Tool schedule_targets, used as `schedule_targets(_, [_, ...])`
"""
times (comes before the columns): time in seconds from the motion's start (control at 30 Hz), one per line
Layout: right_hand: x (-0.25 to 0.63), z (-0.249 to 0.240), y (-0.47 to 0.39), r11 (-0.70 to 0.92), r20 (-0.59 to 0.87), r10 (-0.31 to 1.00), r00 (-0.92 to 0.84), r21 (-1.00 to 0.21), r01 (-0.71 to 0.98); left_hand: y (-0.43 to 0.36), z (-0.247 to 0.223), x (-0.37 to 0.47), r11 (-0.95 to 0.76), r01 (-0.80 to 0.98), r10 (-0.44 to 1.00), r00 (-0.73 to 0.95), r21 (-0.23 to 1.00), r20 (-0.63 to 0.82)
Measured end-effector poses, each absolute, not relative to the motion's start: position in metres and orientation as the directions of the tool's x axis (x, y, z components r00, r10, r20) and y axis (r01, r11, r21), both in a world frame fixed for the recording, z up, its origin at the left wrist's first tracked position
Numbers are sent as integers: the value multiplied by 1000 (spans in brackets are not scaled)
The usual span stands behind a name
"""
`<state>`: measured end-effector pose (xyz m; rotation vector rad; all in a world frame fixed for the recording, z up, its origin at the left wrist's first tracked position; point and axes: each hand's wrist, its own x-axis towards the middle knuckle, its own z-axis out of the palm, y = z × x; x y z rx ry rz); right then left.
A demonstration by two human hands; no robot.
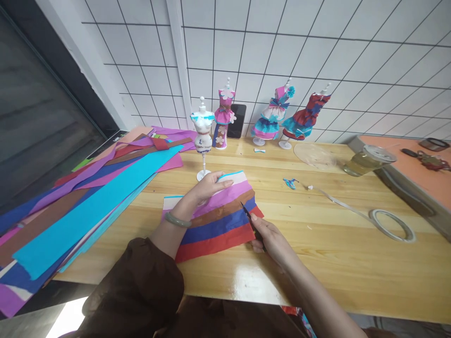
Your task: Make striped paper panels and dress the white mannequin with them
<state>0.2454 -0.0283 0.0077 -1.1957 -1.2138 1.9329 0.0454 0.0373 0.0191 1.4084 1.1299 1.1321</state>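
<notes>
A fanned stack of coloured paper strips (220, 220) in red, blue, brown, pink and white lies on the wooden table (334, 253) in front of me. My left hand (207, 187), with a green bangle at the wrist, presses flat on the stack's far edge. My right hand (269, 237) grips small black scissors (249, 219), whose blades point into the right edge of the strips at the blue and brown layers.
Long sheets of coloured paper (77, 211) cover the table's left side. Several small dressed mannequins (203, 131) stand along the tiled wall, with a phone (237, 120) behind them. A tape roll (391, 224), a lidded glass jar (366, 159) and an orange tray (419, 178) sit at the right.
</notes>
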Motion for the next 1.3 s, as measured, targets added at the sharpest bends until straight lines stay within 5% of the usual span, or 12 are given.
schedule_targets(1.3, [243, 5, -31, -511, -430, 804, -411, -853, -106, 40, 10, 43, -59, 25, 989, 134, 998, 55])
